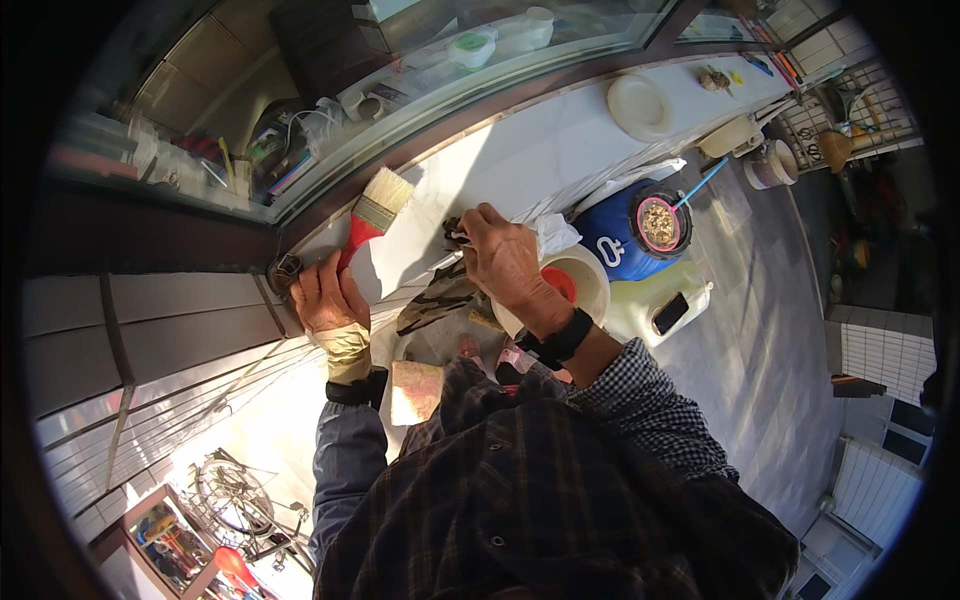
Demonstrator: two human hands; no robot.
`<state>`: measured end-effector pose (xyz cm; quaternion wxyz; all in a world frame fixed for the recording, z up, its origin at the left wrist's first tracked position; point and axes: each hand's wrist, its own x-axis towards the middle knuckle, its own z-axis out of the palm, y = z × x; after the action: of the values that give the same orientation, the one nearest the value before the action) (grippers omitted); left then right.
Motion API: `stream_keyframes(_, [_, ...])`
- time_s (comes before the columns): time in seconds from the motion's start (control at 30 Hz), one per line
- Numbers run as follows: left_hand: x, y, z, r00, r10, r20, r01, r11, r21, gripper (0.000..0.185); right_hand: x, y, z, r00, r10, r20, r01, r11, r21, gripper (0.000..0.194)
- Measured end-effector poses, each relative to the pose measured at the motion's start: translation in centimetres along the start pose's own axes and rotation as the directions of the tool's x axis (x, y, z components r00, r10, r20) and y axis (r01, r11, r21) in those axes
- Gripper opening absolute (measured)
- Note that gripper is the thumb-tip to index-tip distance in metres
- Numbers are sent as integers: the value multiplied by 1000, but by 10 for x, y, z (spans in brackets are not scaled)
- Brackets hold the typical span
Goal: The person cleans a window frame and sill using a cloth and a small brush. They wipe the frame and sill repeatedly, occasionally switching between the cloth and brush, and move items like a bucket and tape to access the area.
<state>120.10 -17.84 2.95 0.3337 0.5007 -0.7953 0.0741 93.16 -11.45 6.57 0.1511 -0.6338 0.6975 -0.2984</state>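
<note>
My left hand (328,294) is closed around the red handle of a paintbrush (377,204) with pale bristles. The brush lies over the white window ledge (555,161), near the window frame's corner. My right hand (499,259) is at the ledge's front edge, its fingers pinched on a small dark object (455,234) with a light part, which I cannot name. Below that hand hangs a camouflage-patterned cloth (439,298). A whitish bucket (596,289) with something red inside is partly hidden by my right wrist.
A blue plastic drum (626,232) stands right of the bucket, a pink-rimmed strainer (660,223) on its lid. Beside it is a pale jerrycan (652,300) with a phone-like dark object on it. A round white lid (639,107) lies farther along the ledge. A bicycle (236,499) stands lower left.
</note>
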Motion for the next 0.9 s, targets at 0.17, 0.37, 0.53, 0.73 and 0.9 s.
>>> stream_keyframes(0.17, [-1, 0, 0, 1000, -16, 12, 16, 1000, -5, 28, 7, 26, -19, 922, 145, -360, -216, 963, -163, 17])
stream_keyframes(0.37, [0, -1, -1, 999, -23, 26, 24, 999, -29, 27, 12, 6, -15, 995, 49, -84, -63, 982, -180, 23])
stream_keyframes(0.53, [0, -2, -1, 999, -35, 38, 36, 999, -25, 29, 15, 21, -12, 970, 37, -239, -107, 952, -287, 19])
stream_keyframes(0.73, [0, -2, -2, 999, -37, 32, 38, 997, -62, 28, 1, 51, 16, 944, -42, -327, -40, 970, -238, 21])
stream_keyframes(0.9, [1, -1, -4, 998, -41, 48, 42, 999, -18, 27, 50, 111, -55, 815, 140, -562, -397, 842, -365, 14])
